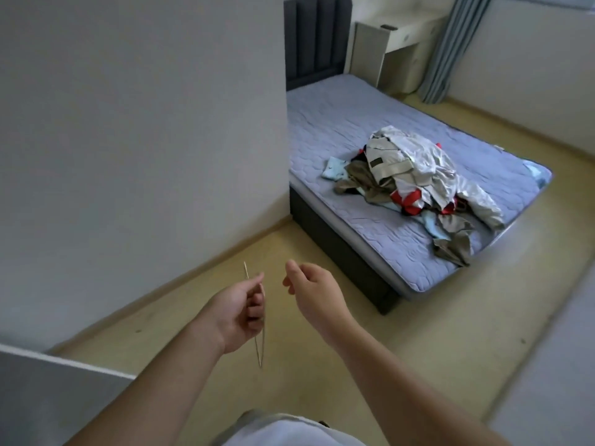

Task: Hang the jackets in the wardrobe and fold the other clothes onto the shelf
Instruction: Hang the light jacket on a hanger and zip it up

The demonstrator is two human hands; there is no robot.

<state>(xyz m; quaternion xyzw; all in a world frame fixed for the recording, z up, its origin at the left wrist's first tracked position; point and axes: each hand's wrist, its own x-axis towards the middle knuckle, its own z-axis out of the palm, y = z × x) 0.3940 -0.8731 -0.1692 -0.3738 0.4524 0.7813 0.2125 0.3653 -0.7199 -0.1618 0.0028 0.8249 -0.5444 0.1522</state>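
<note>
Ahead, left hand (pixel 236 315) tight round a wire hanger (pixel 260 362); right hand (pixel 310 286) loose, empty.

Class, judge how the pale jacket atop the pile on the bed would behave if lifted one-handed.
Probably floppy: the pale jacket lies crumpled and drapes over the clothes pile. Likely light: its thin fabric creases sharply. It may drag the red garment tangled beneath it.

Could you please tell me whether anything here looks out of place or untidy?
Yes: the clothes lie in a tangled, unfolded heap on the bed, near its foot, with a khaki piece reaching the mattress edge. The hanger in the left hand carries nothing. Nothing looks spilled or damaged.
</note>
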